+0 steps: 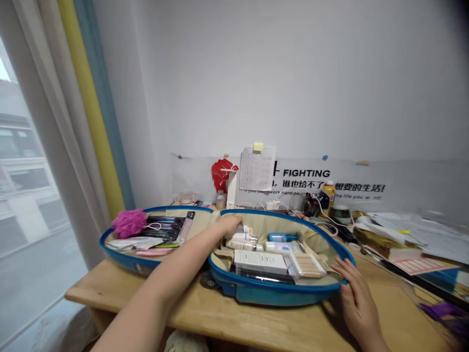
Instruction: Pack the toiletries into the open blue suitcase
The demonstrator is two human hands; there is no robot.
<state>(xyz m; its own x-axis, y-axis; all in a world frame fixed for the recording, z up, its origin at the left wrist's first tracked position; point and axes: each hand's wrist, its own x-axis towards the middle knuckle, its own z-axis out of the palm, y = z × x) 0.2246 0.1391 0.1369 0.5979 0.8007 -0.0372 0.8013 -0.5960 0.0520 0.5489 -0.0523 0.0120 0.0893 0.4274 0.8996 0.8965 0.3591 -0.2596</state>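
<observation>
A small blue suitcase [286, 292] with a beige lining lies open on a wooden desk. My left hand [231, 225] reaches into its right half at the hinge side, fingers curled down beside a white tube with an orange mark [247, 229]; what the fingertips hold is hidden. Cream-coloured tubes [242, 243] lie just below that hand. My right hand [357, 296] grips the right rim, fingers over the edge and thumb outside. Also in this half are a blue bottle [279, 237], a white labelled tube [282, 247], a white box [261, 261] and a pack of cotton swabs [307, 265].
The suitcase's left half holds a pink bath puff [129, 223], several dark pens [166, 227] and flat packets. Behind stands a white lamp [232, 188]. Papers [421, 234], cables, a yellow bottle [329, 193] and a purple wrapper [445, 311] crowd the desk [381, 313] at right.
</observation>
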